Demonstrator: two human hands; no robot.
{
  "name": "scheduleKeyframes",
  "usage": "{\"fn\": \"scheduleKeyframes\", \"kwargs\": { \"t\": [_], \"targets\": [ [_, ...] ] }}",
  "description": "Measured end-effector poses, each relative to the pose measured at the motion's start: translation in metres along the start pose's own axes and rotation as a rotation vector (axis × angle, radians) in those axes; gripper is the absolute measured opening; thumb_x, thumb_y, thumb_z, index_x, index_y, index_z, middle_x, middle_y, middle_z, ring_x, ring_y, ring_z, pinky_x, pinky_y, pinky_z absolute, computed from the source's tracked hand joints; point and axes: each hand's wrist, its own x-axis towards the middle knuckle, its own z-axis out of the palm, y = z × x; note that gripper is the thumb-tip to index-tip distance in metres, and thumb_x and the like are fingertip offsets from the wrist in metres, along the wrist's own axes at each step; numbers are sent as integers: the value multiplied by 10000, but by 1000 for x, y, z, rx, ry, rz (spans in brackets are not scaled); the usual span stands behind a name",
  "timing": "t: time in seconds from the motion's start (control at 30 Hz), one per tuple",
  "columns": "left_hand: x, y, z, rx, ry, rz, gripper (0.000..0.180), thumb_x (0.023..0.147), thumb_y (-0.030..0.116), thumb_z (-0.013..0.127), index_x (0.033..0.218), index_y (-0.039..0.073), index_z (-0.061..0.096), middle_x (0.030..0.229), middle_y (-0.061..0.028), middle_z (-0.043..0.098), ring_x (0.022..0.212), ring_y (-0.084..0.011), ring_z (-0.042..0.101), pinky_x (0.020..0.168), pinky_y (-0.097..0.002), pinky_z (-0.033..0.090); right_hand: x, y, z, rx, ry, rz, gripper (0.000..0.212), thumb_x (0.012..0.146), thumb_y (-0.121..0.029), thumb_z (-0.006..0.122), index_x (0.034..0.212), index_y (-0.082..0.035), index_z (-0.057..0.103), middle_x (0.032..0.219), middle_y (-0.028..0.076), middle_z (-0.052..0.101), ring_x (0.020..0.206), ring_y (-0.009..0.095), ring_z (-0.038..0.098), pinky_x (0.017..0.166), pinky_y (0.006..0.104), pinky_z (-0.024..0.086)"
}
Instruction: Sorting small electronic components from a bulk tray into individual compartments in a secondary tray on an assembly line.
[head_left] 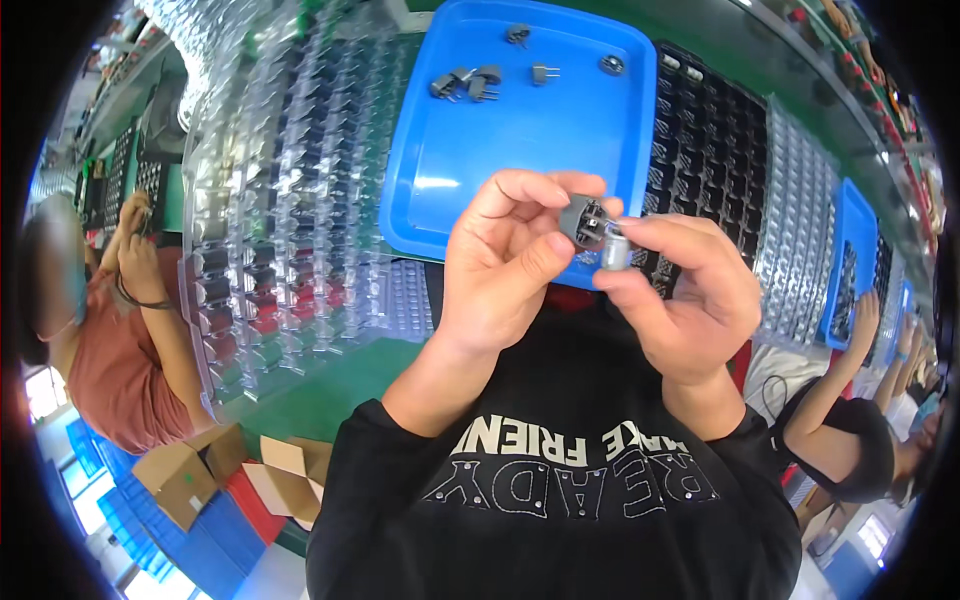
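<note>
My left hand [500, 262] pinches a dark grey round plug housing [577, 222] between thumb and fingers. Its open side, with small metal contacts inside, faces right. Close beside it, my right hand [700, 290] grips a small silver-grey cylinder [615, 254] between thumb and forefinger. The cylinder's upper end is at the housing's edge; whether the two are joined I cannot tell. Both hands are above the near edge of a blue tray [500, 150]. At its far end lie several grey plug parts with metal pins [482, 90], and a round one [612, 64] sits at the right.
Clear plastic blister trays [290, 200] are stacked left of the blue tray. A black compartment tray [705, 150] and more clear trays [800, 200] stand to the right. Co-workers sit on both sides, one in a rust-coloured shirt [135, 370]. Cardboard boxes [180, 475] are at lower left.
</note>
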Motion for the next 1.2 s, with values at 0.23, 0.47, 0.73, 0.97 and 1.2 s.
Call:
{"fn": "scheduleKeyframes", "kwargs": {
  "t": [0.23, 0.47, 0.73, 0.97, 1.2],
  "targets": [
    [5, -15, 10, 201, -66, 114, 273, 953, 31, 688, 1183, 2, 546, 1277, -195, 607, 1207, -315, 624, 1030, -442, 524, -3, 4, -12, -60, 59, -40, 353, 689, -24, 893, 1009, 2, 745, 912, 106, 739, 807, 216, 716, 688, 293, 580],
    [4, -16, 11, 272, -103, 146, 250, 954, -19, 659, 1180, -7, 552, 1262, -197, 612, 1222, -341, 620, 1041, -454, 516, -8, 5, -14, -65, 76, -38, 342, 705, -51, 894, 1009, -2, 746, 908, 102, 735, 800, 212, 712, 687, 294, 584],
    [5, -15, 6, 288, -98, 117, 357, 914, -30, 686, 1228, 25, 526, 1290, -185, 613, 1235, -384, 611, 1028, -483, 526, -8, 11, -8, 2, 99, -11, 327, 722, -60, 884, 1014, -3, 749, 919, 103, 734, 809, 207, 709, 694, 287, 584],
    [8, -22, 16, 244, -58, 96, 273, 932, -77, 654, 1171, -14, 536, 1259, -205, 604, 1219, -320, 621, 1007, -414, 551, -12, 14, -17, -56, 72, 16, 328, 726, -74, 890, 1010, -1, 742, 928, 106, 728, 826, 212, 689, 731, 303, 547],
    [26, -50, 37, 622, -103, 308, 277, 893, -178, 566, 1119, -24, 612, 1239, -188, 612, 1218, -279, 626, 1017, -386, 554, -14, 37, -45, 264, -5, 320, 201, 832, 22, 787, 947, 16, 622, 1075, 124, 647, 972, 165, 624, 853, 299, 524]
  ]
}}
